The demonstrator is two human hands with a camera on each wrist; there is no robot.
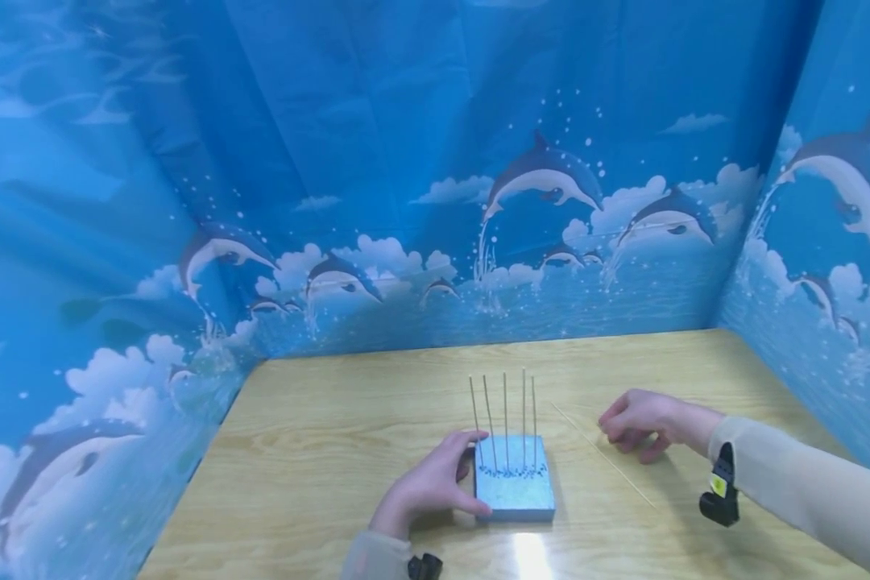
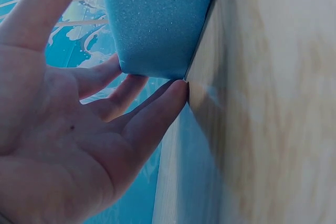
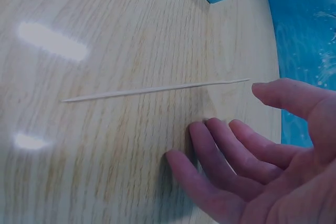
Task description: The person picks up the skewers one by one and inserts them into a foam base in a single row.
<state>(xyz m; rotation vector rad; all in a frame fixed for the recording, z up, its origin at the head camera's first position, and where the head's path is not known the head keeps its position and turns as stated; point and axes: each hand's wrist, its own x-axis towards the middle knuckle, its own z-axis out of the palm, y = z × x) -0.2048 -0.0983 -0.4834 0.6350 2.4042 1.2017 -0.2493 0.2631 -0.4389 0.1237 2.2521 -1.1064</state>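
A blue foam block (image 1: 513,498) sits on the table with several thin wooden sticks (image 1: 506,419) standing in a row out of its speckled middle. My left hand (image 1: 435,482) holds the block from its left side, thumb at the near corner and forefinger at the far one. In the left wrist view the other fingers (image 2: 157,111) lie along the block's lower side. Right of the block a loose wooden stick (image 3: 157,89) lies flat on the table. Beside its far end my right hand (image 1: 641,423) hovers low with loosely bent fingers, nothing between them.
The wood-grain table (image 1: 319,435) reaches back to a blue curtain (image 1: 377,177) printed with dolphins, which also hangs at left and right. Each wrist wears a small black camera (image 1: 721,491). A bright reflection lies on the table just before the block.
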